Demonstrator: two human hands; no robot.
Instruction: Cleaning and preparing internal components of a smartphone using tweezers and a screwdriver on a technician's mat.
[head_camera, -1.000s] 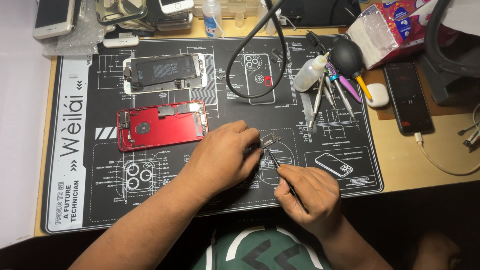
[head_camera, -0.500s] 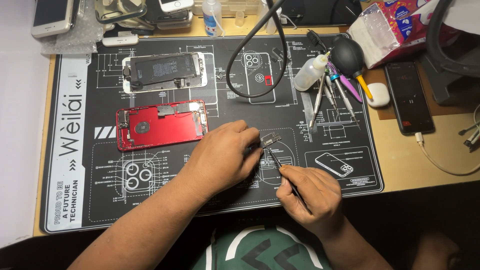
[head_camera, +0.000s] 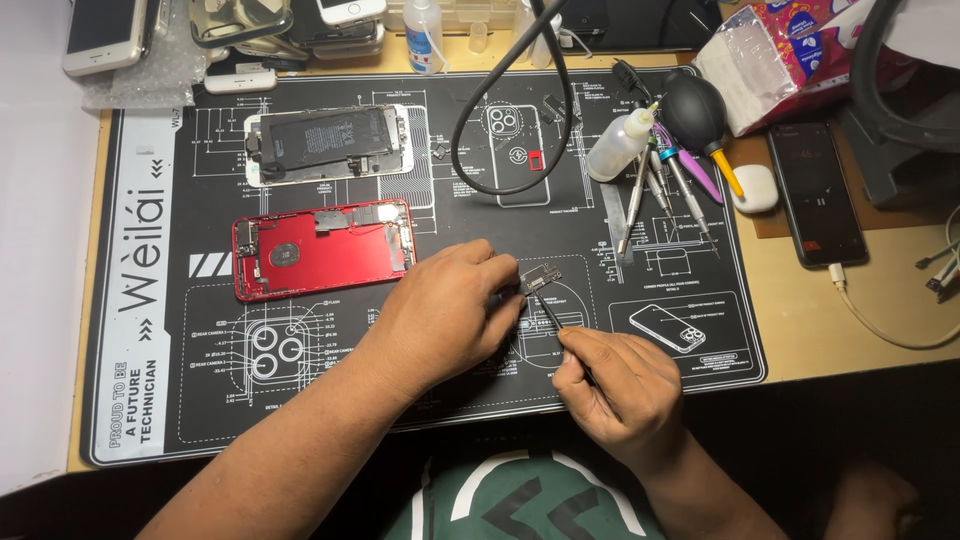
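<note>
My left hand rests on the black repair mat and pinches a small dark phone part at its fingertips. My right hand grips thin tweezers whose tip touches that part. Left of my left hand lies an opened red phone shell. Above it sits a white phone with its black battery exposed.
A black cable loops over the mat's top middle. A squeeze bottle, a rubber air blower, and several screwdrivers lie to the right. A dark phone on a cable and a tissue pack sit further right.
My right hand has shifted slightly, keeping the tweezers at the small part. My left hand stays in place on the part.
</note>
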